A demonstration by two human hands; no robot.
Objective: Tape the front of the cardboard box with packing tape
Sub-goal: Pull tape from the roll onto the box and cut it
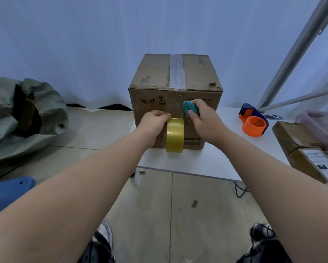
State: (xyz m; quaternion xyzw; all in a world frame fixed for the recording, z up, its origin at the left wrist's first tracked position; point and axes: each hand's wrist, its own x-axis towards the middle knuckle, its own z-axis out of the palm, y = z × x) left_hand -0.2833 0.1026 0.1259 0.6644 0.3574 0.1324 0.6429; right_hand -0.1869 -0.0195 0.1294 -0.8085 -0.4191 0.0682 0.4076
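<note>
Tape strip cut at box front.

The cardboard box [175, 103] is centred on the surface [212, 160]. Tape roll [175, 135] is pinched by left hand [154, 124] fingers, tensioning the strip; teal cutter [190, 108], clamped in right hand [204, 118] at 2 o'clock, is positioned for severing.

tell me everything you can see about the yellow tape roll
The tape roll is a wide, glossy, translucent yellow roll, standing on edge against the lower front of the cardboard box, its bottom at the white table. The left hand pinches it at the top. A clear strip runs up from it over the box front to the top edge. The right hand holds a teal cutter beside that strip, just above the roll.
</note>
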